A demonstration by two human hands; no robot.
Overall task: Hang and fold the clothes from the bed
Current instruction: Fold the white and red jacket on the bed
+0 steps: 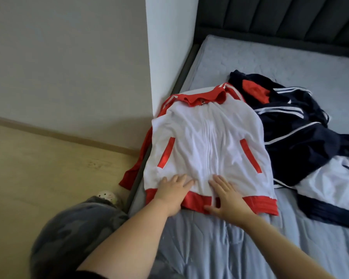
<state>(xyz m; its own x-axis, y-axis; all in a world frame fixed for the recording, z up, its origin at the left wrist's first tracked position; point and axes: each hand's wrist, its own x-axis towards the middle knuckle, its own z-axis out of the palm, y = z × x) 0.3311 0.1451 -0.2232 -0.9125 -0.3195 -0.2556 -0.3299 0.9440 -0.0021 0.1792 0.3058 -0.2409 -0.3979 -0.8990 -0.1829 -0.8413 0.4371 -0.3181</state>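
Observation:
A white zip jacket with red collar, hem and pocket stripes (206, 137) lies front up, spread flat on the bed (260, 238). One red sleeve (133, 172) hangs over the bed's left edge. My left hand (172, 190) rests flat on the jacket's lower left, fingers straight. My right hand (226, 196) presses flat on the lower middle, across the red hem. To the right, a navy jacket with white stripes and red lining (286, 121) lies crumpled, touching the white one.
More white and navy clothing (330, 188) is heaped at the right edge. A dark padded headboard (280, 19) stands at the back. A white wall corner (169, 57) meets the bed's left side. Wooden floor (38, 168) lies to the left, with my grey trouser leg (73, 228).

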